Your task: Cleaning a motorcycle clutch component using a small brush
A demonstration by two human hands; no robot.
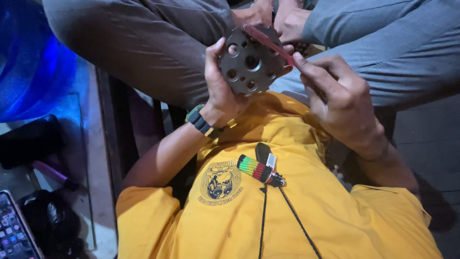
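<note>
My left hand (pixel 219 88) grips a round grey metal disc (pixel 248 63) with several holes, held up in front of my chest. My right hand (pixel 341 96) holds a red brush (pixel 268 41) by its handle, and the bristle end lies across the disc's upper rim. A dark band (pixel 201 121) sits on my left wrist. I wear a yellow shirt (pixel 306 211) with a round print on its front.
A person in grey trousers (pixel 158 43) sits facing me, their hands (pixel 290 21) just behind the disc. A small striped clip-on device (pixel 256 169) with black cords hangs on my shirt. A blue jug (pixel 28 62) stands at left, and a phone (pixel 12 230) lies at bottom left.
</note>
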